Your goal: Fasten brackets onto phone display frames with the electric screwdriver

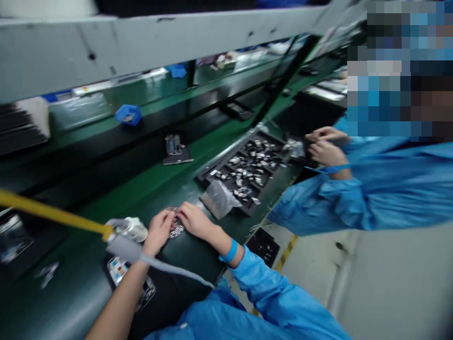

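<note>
My left hand point(159, 230) and my right hand point(194, 219) meet over a small round dish of tiny metal parts point(175, 225) on the green bench point(148, 189). The fingers of both hands are curled and pinched at the dish; what they hold is too small and blurred to name. A blue band point(230, 251) circles my right wrist. A grey cord point(170, 269) crosses my left forearm.
A black tray of small metal parts point(247, 167) lies to the right, with a clear bag point(219, 198) on its near corner. A co-worker's hands point(325, 144) work beyond it. A phone on a black pad point(175, 148) rides the belt. A yellow-handled tool point(120, 229) hangs at my left.
</note>
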The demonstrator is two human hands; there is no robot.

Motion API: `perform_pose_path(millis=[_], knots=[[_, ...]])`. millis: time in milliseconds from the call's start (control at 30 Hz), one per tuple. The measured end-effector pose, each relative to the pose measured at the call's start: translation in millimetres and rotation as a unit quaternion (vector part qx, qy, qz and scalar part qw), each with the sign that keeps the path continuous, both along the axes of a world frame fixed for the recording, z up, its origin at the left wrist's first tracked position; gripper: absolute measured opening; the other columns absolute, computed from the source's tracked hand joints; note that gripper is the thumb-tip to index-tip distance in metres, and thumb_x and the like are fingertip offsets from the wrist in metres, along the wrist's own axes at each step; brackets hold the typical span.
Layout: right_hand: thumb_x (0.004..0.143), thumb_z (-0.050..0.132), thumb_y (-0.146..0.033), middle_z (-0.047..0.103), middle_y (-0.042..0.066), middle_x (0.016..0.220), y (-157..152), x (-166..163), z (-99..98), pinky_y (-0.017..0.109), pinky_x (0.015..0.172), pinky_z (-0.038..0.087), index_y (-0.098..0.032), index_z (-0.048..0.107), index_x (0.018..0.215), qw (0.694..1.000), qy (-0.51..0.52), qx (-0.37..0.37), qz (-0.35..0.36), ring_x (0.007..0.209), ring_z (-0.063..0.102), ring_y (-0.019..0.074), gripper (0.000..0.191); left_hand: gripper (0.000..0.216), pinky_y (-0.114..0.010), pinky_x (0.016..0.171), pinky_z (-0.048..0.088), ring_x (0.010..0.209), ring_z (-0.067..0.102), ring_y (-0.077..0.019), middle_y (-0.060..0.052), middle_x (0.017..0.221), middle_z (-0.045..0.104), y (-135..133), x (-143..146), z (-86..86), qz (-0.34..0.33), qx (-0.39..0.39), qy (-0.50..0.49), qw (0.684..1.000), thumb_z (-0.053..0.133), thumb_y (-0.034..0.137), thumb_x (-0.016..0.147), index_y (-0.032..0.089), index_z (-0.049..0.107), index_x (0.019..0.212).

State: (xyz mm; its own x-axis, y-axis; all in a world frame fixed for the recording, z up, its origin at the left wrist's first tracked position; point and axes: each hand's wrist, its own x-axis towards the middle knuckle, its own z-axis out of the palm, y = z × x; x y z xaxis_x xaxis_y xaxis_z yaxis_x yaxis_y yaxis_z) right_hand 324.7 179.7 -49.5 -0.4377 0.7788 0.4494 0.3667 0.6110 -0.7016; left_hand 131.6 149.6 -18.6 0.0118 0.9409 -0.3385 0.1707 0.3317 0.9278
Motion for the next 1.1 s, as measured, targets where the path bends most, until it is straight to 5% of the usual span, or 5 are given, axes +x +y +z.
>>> perform_pose_path(millis=[167,367,700,967,1100], knots=[[0.11,0.065,-0.02,0.079,0.01,0.116,9,1,4.8,0.028,0.093,0.065,-0.014,0.075,0.133,1.0,0.01,0.005,0.01,0.102,0.077,0.0168,0.025,0.078,-0.025,0.06,0.049,0.068,0.06,-0.0149,-0.004,0.075,0.07,11,-4,4.6,-0.001,-0.001,-0.027,1.0,0.091,0.088,0.068,0.015,0.078,0.089],[0.112,0.071,-0.033,0.082,0.009,0.109,16,5,13.7,0.026,0.092,0.066,-0.014,0.083,0.117,0.999,0.022,0.008,0.034,0.098,0.08,0.0146,0.024,0.082,-0.022,0.064,0.057,0.073,0.065,-0.0142,-0.006,0.082,0.075,11,-4,9.9,0.013,-0.063,-0.108,0.992,0.103,0.08,0.05,0.013,0.081,0.093],[0.119,0.053,-0.031,0.076,0.01,0.108,12,-5,20.4,0.03,0.097,0.06,-0.015,0.077,0.113,0.993,-0.099,0.06,0.032,0.104,0.07,0.0186,0.03,0.046,-0.024,0.069,0.068,0.078,0.074,-0.0176,-0.013,0.092,0.08,6,-5,16.6,0.08,-0.113,-0.181,0.974,0.102,0.039,0.065,0.01,0.084,0.096],[0.119,0.051,-0.036,0.071,0.01,0.108,11,-7,21.8,0.032,0.081,0.056,-0.014,0.069,0.115,0.979,-0.19,0.076,0.01,0.09,0.064,0.0211,0.029,0.025,-0.02,0.059,0.065,0.066,0.074,-0.0166,-0.013,0.082,0.079,14,-3,14.2,0.104,-0.129,-0.141,0.976,0.093,0.025,0.08,0.005,0.084,0.093],[0.119,0.052,-0.033,0.072,0.009,0.106,14,-5,26.2,0.031,0.084,0.055,-0.015,0.068,0.115,0.976,-0.196,0.089,0.021,0.093,0.066,0.02,0.024,0.016,-0.02,0.066,0.068,0.074,0.077,-0.0167,-0.013,0.092,0.082,15,-1,16.1,0.112,-0.126,-0.162,0.972,0.086,0.019,0.087,0.007,0.085,0.098]])
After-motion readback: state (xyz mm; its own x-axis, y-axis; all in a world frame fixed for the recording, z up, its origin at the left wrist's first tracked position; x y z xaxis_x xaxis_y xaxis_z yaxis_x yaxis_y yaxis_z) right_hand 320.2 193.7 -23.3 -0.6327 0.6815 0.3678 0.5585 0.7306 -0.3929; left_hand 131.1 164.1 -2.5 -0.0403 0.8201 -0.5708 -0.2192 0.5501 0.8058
